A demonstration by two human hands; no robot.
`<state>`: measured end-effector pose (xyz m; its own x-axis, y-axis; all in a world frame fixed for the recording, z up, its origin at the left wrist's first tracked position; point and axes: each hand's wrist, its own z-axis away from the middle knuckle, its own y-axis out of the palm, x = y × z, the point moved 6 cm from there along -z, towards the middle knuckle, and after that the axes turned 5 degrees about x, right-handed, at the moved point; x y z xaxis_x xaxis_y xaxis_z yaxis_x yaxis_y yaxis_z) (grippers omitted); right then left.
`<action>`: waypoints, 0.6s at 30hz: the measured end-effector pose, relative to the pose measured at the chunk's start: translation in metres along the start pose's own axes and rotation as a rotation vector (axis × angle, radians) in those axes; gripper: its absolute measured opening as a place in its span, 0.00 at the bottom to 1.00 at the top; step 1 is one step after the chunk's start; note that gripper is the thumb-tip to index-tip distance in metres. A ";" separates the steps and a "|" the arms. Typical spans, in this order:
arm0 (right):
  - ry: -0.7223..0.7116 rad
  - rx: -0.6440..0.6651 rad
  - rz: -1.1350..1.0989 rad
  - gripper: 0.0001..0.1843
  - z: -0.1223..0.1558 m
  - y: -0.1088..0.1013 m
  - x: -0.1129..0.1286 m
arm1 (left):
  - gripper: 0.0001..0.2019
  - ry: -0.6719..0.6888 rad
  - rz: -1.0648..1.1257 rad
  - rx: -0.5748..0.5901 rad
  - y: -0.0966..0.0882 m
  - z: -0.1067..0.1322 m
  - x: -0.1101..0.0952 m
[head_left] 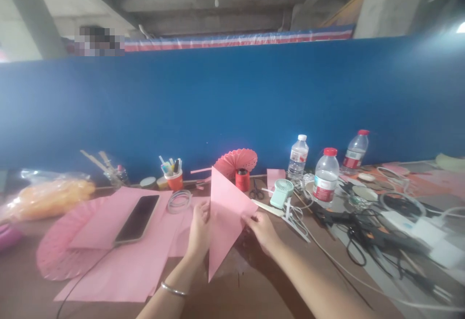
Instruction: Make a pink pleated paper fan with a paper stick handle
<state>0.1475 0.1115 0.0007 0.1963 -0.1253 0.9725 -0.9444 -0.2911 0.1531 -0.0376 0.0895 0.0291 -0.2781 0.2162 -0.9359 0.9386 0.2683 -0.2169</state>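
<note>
Both hands (262,231) hold up a plain pink paper triangle (225,217).

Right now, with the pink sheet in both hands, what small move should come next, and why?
I would probably lower the pink sheet onto the table and press it flat: the left hand holds its left edge, the right hand pinches its right side, and it stands tilted, with table showing just below.

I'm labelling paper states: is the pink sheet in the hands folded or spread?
Apparently folded: the pink sheet between the left hand and right hand shows a triangular outline, though separate layers cannot be made out.
</note>
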 end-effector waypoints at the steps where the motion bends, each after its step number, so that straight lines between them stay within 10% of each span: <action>1: -0.001 -0.032 -0.006 0.19 -0.001 -0.004 -0.001 | 0.27 0.043 -0.058 0.036 0.003 0.002 -0.003; 8: -0.053 -0.126 -0.094 0.17 0.000 -0.010 0.003 | 0.49 0.225 -0.479 0.364 0.034 0.027 -0.023; 13: -0.074 -0.097 -0.146 0.20 0.002 -0.006 0.009 | 0.39 0.013 0.031 0.411 0.031 0.023 -0.017; 18: -0.004 -0.132 -0.151 0.19 0.001 -0.014 0.004 | 0.27 -0.202 0.470 0.184 0.007 0.017 -0.015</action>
<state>0.1618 0.1147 0.0019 0.3389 -0.0936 0.9361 -0.9306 -0.1796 0.3190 -0.0232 0.0719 0.0365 0.2080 0.0839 -0.9745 0.9776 0.0136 0.2098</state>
